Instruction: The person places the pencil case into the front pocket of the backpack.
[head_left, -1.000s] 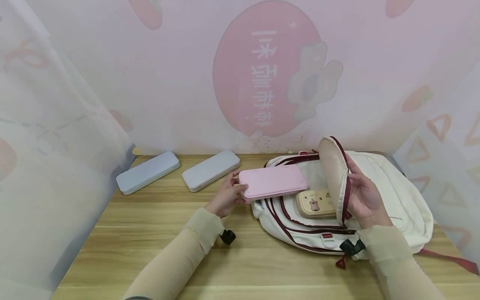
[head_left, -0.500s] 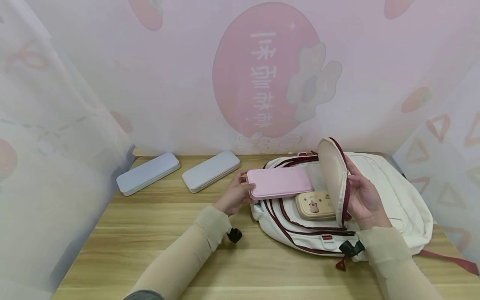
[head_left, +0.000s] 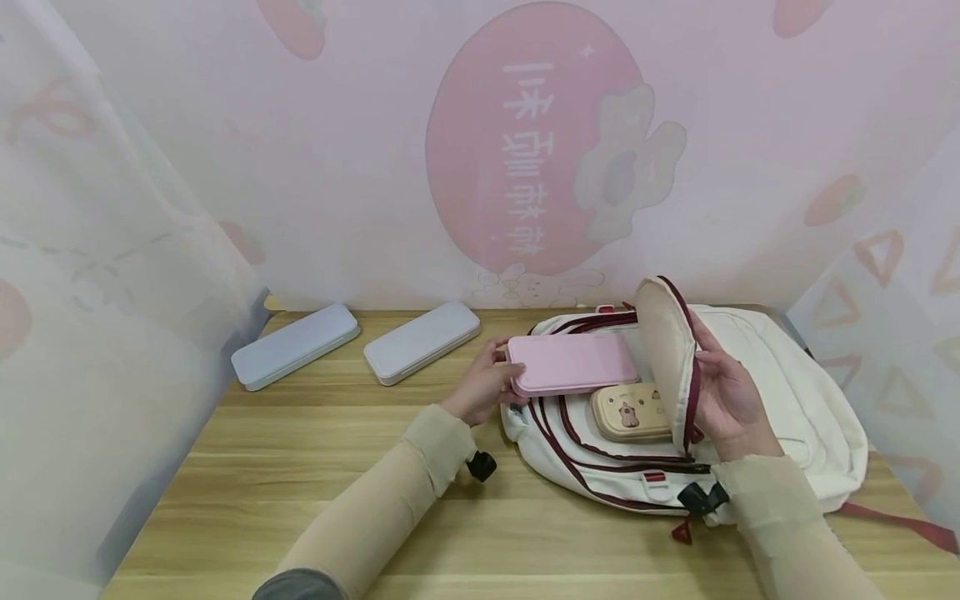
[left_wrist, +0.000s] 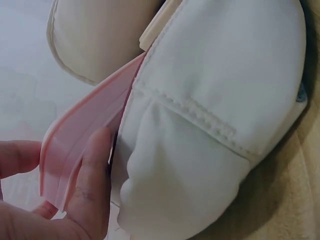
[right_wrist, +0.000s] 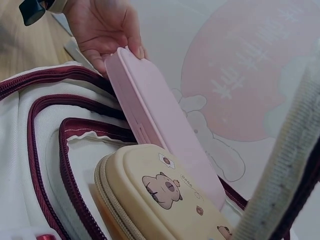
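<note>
My left hand (head_left: 483, 385) pinches the left end of a pink pencil case (head_left: 573, 364), thumb on one side and fingers on the other. The pink case lies over the opened front pocket of a white backpack (head_left: 780, 375) with dark red zips. Beside it in the pocket sits a beige pencil case (right_wrist: 165, 190) with a cartoon capybara print and a zip round its side. With my right hand (head_left: 727, 396) I hold up the pocket flap (head_left: 666, 358), thumb against its outer side. The flap hides the far end of the beige case.
Two pale pencil cases lie left of the backpack on the wooden table (head_left: 315, 475): a bluish one (head_left: 296, 346) and a greyish one (head_left: 422, 342). A printed curtain (head_left: 360, 167) stands behind the table. A red strap (head_left: 900, 525) trails off the right.
My left hand has moved right, sliding the pink pencil case further over the open pocket towards the flap. The right hand and the flap stay almost where they were.
</note>
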